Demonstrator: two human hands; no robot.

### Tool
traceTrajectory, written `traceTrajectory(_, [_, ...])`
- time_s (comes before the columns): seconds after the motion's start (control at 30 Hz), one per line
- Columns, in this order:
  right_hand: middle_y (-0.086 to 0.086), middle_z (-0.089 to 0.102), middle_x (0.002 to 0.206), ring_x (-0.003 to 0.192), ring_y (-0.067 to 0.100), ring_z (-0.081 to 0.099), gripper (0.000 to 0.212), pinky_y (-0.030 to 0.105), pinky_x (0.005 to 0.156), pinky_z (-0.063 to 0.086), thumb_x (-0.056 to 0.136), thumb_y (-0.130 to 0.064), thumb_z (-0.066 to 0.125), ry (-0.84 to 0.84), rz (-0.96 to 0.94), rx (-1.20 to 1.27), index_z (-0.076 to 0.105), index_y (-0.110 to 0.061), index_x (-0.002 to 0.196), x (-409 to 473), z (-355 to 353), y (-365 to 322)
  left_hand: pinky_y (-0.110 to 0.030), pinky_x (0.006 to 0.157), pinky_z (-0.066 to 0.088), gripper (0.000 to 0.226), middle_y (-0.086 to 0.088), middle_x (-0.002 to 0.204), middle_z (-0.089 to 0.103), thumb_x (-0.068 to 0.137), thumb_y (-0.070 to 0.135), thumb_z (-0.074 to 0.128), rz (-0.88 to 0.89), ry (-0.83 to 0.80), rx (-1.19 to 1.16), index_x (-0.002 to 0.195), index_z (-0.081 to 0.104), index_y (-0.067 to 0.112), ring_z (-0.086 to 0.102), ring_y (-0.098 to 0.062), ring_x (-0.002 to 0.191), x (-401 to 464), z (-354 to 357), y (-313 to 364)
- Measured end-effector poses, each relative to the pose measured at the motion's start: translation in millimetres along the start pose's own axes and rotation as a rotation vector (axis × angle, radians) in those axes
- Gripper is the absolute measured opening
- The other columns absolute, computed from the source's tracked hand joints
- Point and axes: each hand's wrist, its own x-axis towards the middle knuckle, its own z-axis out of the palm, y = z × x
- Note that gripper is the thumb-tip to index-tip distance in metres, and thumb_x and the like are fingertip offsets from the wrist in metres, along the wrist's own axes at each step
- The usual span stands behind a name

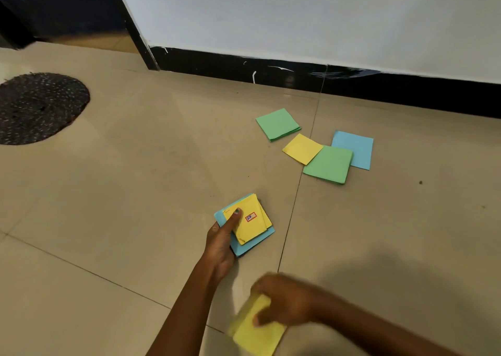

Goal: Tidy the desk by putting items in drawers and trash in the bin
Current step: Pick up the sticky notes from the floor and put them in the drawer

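On the tiled floor (108,206), the left hand (221,244) is gripping a stack of yellow and blue paper squares (252,224), thumb pressing its top. Nearer the camera, the blurred right hand (284,300) is pinching a yellow paper pad (257,331). Green (278,123), yellow (302,148), green (328,164) and blue (355,149) squares are lying near the black skirting (271,71), beyond a round dark mat (38,107).

A small red-bordered white label (250,217) sits on the top yellow sheet of the paper stack (248,224), just right of the thumb; its handwritten marks resemble "54", though not clearly.
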Motion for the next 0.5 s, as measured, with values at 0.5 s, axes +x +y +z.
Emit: traceTrajectory(0.5, [-0.001,0.053,0.103,0.091,0.014,0.052,0.050,0.029,0.076,0.047,0.074,-0.021,0.077,0.785,0.099,0.295,0.049,-0.023,0.115,2,-63,83,-0.038,0.071,0.059,0.030,-0.015,0.098,0.071,0.086,0.026,0.064,-0.052,-0.177,0.208,0.109,0.064,0.008,0.070,-0.025,0.080,-15,75,-45])
